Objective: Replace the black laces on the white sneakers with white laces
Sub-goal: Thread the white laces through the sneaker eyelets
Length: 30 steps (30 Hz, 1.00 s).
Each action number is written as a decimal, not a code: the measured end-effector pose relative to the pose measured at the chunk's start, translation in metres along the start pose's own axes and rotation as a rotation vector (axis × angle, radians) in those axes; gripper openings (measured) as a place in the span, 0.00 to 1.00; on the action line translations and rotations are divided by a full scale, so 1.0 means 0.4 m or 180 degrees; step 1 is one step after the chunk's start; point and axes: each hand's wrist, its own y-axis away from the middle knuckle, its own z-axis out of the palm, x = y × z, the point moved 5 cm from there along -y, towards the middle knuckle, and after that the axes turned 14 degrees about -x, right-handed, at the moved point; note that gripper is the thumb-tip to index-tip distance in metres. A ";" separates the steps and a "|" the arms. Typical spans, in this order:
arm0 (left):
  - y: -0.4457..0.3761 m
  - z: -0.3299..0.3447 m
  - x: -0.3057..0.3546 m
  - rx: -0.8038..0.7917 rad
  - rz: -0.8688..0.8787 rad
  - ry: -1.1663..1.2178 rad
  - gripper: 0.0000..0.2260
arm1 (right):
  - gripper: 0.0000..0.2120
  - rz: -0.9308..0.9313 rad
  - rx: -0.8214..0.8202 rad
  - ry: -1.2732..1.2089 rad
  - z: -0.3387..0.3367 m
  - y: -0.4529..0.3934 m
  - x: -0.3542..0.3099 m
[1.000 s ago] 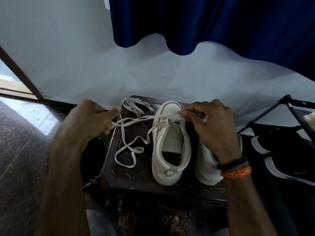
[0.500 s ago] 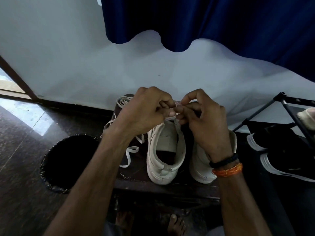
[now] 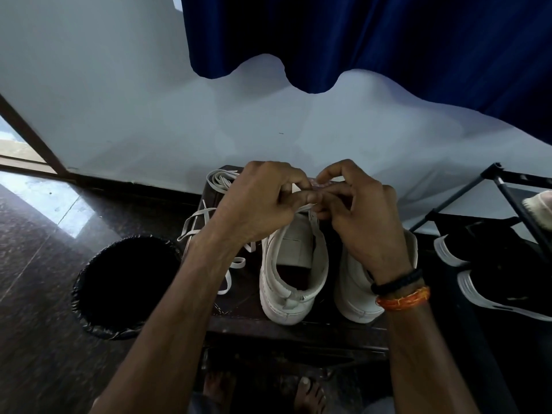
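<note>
Two white sneakers stand heel-toward-me on a small dark stool (image 3: pixel 239 309): the left sneaker (image 3: pixel 294 273) and the right sneaker (image 3: pixel 355 291), partly under my wrist. My left hand (image 3: pixel 263 201) and my right hand (image 3: pixel 358 216) meet over the left sneaker's eyelets, fingers curled, both pinching the white lace (image 3: pixel 304 208) between fingertips. The lace's loose length (image 3: pixel 206 219) trails left across the stool. A second white lace (image 3: pixel 219 179) lies bunched at the stool's far left corner. No black lace shows.
A black round bin (image 3: pixel 125 285) sits on the floor left of the stool. A black shoe rack (image 3: pixel 507 198) with dark shoes (image 3: pixel 493 264) stands at right. A blue curtain (image 3: pixel 388 40) hangs over the white wall. My bare feet (image 3: pixel 307 392) show below.
My left hand came in from the left, where it held the lace out taut, and joined the right hand over the left sneaker. The view shifted, revealing the bin.
</note>
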 end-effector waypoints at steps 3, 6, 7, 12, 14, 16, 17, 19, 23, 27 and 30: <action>-0.006 0.009 -0.011 -0.0036 -0.0039 0.0043 0.05 | 0.07 0.0126 0.0053 0.0118 -0.005 0.002 0.005; -0.010 0.027 -0.022 -0.0097 -0.0145 0.0162 0.07 | 0.06 0.0429 -0.0001 0.0506 -0.008 0.013 0.012; -0.012 0.032 -0.026 -0.0120 -0.0192 0.0179 0.07 | 0.06 0.0559 -0.0053 0.0596 -0.005 0.018 0.010; -0.018 0.040 -0.046 -0.0259 -0.0386 0.0190 0.03 | 0.17 0.1005 -0.0511 0.1120 0.050 0.037 -0.006; -0.019 0.040 -0.045 -0.0356 -0.0381 0.0139 0.02 | 0.16 0.0942 -0.0359 0.1138 0.056 0.037 -0.003; -0.019 0.042 -0.042 -0.0445 -0.0342 0.0210 0.02 | 0.13 0.0943 -0.0234 0.1148 0.057 0.036 0.003; -0.020 0.043 -0.042 -0.0459 -0.0342 0.0274 0.02 | 0.12 0.0937 -0.0212 0.1171 0.059 0.036 0.004; -0.023 0.047 -0.046 -0.0447 -0.0383 0.0390 0.04 | 0.11 0.0888 -0.0175 0.1187 0.063 0.037 0.003; -0.029 0.062 -0.064 -0.0510 -0.0594 0.0553 0.06 | 0.11 0.0882 -0.0068 0.1187 0.064 0.038 0.008; -0.030 0.076 -0.077 -0.0556 -0.0784 0.0705 0.07 | 0.08 0.0955 0.0014 0.1149 0.058 0.035 0.019; -0.032 0.088 -0.082 -0.0531 -0.0923 0.0897 0.07 | 0.09 0.1031 -0.0011 0.1051 0.054 0.030 0.031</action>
